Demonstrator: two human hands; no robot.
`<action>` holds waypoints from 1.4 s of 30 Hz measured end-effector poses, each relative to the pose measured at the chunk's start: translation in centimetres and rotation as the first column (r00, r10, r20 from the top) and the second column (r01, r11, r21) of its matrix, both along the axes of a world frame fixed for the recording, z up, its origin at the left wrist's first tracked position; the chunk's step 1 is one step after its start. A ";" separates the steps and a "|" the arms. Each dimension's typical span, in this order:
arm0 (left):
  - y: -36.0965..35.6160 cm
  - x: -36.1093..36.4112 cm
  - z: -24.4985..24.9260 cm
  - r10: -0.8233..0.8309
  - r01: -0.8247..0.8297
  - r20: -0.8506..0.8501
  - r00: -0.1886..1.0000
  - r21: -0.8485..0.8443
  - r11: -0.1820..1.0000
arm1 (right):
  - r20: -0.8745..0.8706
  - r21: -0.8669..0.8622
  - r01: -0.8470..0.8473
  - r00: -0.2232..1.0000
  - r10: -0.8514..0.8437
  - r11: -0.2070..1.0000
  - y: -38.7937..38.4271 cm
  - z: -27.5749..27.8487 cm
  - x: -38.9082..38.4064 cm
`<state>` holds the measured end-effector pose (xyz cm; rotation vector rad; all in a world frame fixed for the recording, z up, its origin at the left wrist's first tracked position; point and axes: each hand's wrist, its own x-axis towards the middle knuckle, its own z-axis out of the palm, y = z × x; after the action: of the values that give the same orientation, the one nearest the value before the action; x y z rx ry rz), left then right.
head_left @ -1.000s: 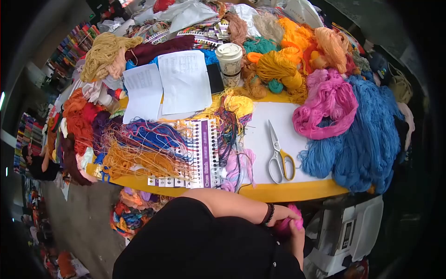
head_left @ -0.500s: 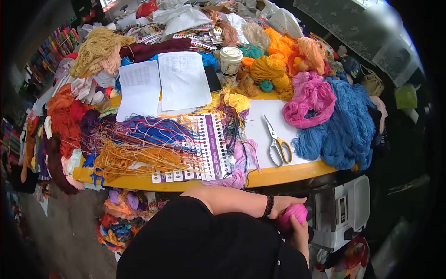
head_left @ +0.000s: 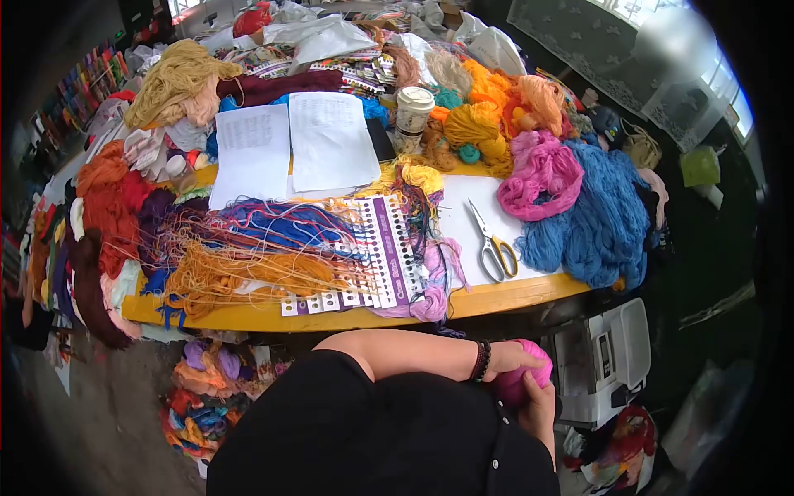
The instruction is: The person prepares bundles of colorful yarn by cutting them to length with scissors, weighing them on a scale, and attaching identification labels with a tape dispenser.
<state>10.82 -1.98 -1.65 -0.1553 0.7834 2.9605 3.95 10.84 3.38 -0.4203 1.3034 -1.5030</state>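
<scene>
A bright pink ball of yarn point(head_left: 512, 390) is held low in front of my body, to the right and off the table's front edge. My left hand point(head_left: 514, 359), with a dark beaded bracelet at the wrist, curls over its top left side. From below right, my right hand point(head_left: 542, 403) grips the same ball, fingers bent against it. Parts of the ball are covered by my fingers. Nearest on the tabletop are open scissors point(head_left: 495, 248) with yellow-and-grey handles, lying on white paper point(head_left: 459, 215).
On the yellow table point(head_left: 496, 299) lie thread cards point(head_left: 385, 256) strung with blue and orange threads. Pink point(head_left: 542, 178) and blue skeins point(head_left: 608, 215) sit at the right. Behind are printed sheets point(head_left: 331, 140) and a lidded paper cup point(head_left: 412, 120). A grey-white machine point(head_left: 600, 364) stands beside my hands.
My left hand has shifted over the pink yarn ball, fingers now lying across it, and my right hand has turned slightly. The view has moved a little; the table things lie as before.
</scene>
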 end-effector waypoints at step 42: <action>-0.5 -1.1 1.3 0.295 -0.172 0.008 0.956 -0.797 0.579 | -0.262 -0.051 0.035 0.964 -0.047 0.998 0.2 -2.2 -5.0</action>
<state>9.71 -2.46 -0.37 -0.5447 2.1498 2.4949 -1.08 11.05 1.15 -0.6435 1.4934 -1.5523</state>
